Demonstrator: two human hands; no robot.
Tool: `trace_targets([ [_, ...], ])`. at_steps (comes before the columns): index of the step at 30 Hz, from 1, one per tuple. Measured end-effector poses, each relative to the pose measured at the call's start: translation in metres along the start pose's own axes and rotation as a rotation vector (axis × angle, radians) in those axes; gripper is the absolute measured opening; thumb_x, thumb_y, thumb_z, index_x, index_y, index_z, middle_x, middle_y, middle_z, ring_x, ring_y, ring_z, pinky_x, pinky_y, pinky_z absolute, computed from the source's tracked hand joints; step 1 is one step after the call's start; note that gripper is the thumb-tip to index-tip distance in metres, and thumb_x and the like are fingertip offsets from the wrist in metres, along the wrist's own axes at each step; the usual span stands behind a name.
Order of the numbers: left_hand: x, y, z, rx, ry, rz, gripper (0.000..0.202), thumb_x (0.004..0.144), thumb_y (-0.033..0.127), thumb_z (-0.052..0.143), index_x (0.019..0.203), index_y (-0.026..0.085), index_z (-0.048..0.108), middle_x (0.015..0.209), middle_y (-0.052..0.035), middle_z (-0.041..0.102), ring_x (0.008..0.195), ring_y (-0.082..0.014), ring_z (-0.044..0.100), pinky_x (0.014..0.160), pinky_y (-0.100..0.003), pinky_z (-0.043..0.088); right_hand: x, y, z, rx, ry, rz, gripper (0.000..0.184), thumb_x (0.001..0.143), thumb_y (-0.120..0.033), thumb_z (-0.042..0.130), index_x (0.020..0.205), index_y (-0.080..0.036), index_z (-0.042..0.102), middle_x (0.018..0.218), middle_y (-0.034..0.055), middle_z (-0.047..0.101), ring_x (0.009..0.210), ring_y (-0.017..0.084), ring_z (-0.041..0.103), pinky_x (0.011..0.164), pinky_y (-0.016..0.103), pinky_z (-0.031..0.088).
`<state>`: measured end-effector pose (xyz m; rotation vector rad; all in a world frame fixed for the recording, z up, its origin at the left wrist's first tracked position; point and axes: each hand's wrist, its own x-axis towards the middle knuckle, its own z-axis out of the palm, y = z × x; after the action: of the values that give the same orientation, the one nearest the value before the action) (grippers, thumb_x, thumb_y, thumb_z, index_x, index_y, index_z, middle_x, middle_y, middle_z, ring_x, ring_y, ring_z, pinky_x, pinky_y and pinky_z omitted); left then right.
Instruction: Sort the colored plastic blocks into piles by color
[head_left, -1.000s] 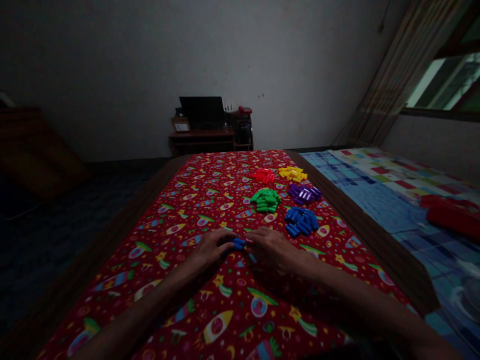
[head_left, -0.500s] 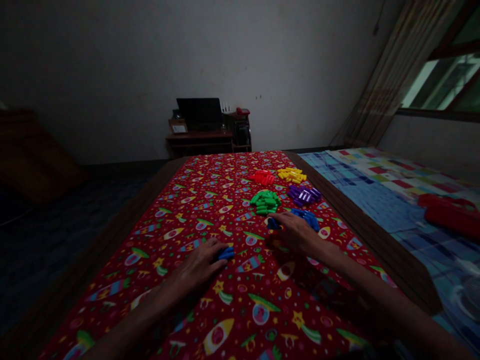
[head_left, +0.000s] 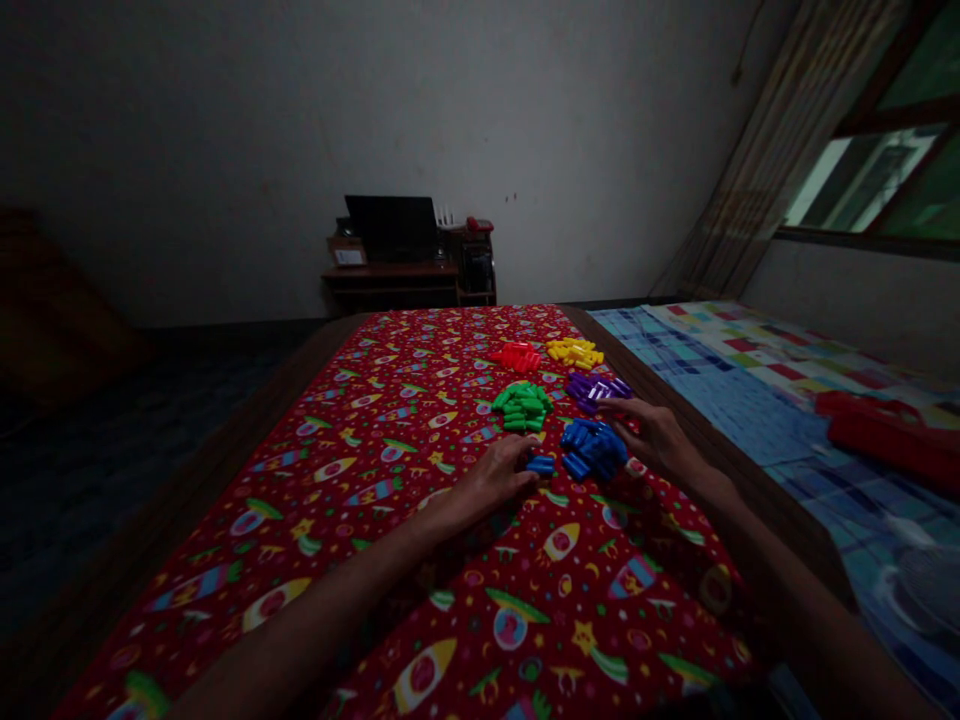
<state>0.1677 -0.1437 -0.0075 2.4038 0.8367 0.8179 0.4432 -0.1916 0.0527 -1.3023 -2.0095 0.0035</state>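
Note:
My left hand [head_left: 493,482] rests low over the cloth with its fingers around a few small blue cylinders [head_left: 541,466]. Just right of them lies a heap of blue cylinders [head_left: 594,447]. At the heap's right side is my right hand [head_left: 663,442], its fingers stretched out and apart, with nothing visible in them. Its fingertips are close to the purple cylinders [head_left: 598,391]. Piles of green cylinders [head_left: 523,406], red cylinders [head_left: 517,356] and yellow cylinders [head_left: 575,352] lie farther off.
A red patterned cloth [head_left: 405,450] covers the long brown table [head_left: 787,515]. To the right is a bed [head_left: 720,400] with a red bag [head_left: 892,437] and a fan [head_left: 930,585]. A desk with a monitor [head_left: 391,228] stands at the far wall.
My left hand has moved right and forward with the blue cylinders, close to the blue heap. My right hand has let go of a dark blue piece and moved right.

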Motion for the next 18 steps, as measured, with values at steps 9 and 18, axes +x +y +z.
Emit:
trace_targets([
  [9,0.003,-0.01,0.031,0.025,0.142,0.118,0.048,0.086,0.016,0.062,0.13,0.022,0.046,0.121,-0.0095,0.054,0.109,-0.0233,0.057,0.091,-0.041,0.05,-0.047,0.036,0.01,-0.115,-0.18,0.102,0.073,0.083,-0.05,0.064,0.147,-0.025,0.04,0.145,0.0169,0.049,0.131,0.033,0.049,0.101,0.05,0.047],
  [18,0.017,0.01,0.042,-0.004,0.053,0.061,0.032,0.09,0.017,0.055,0.122,0.024,0.052,0.112,-0.0071,0.052,0.106,-0.023,0.054,0.094,-0.041,0.048,-0.053,0.036,0.054,-0.055,-0.328,0.224,0.102,0.076,-0.059,0.068,0.156,-0.026,0.014,0.161,0.0202,0.013,0.146,0.041,0.016,0.109,0.062,0.032],
])
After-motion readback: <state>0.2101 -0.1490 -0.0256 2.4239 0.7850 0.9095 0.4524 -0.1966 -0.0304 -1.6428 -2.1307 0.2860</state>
